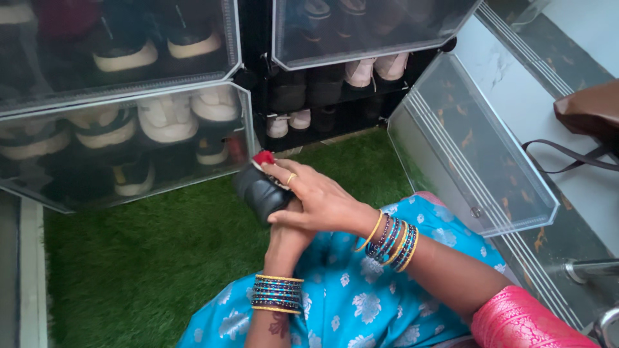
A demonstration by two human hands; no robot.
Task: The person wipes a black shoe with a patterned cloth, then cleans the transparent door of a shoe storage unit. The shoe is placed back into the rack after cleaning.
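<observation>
A black shoe point(258, 191) with a red inner lining is held above the green turf, in front of the shoe cabinet. My left hand point(284, 235) grips it from below, mostly hidden behind my right hand. My right hand point(316, 196) lies across the top of the shoe, fingers pressed on its opening near the red lining, a ring on one finger. Both wrists carry stacks of blue and gold bangles. My lap is covered by blue flowered cloth point(348, 296).
A black shoe cabinet point(258, 77) with translucent doors holds several pairs of shoes. One lower door point(471, 161) stands swung open at the right. Green artificial turf point(142, 258) covers the floor. A brown bag point(590, 113) rests on marble steps at the right.
</observation>
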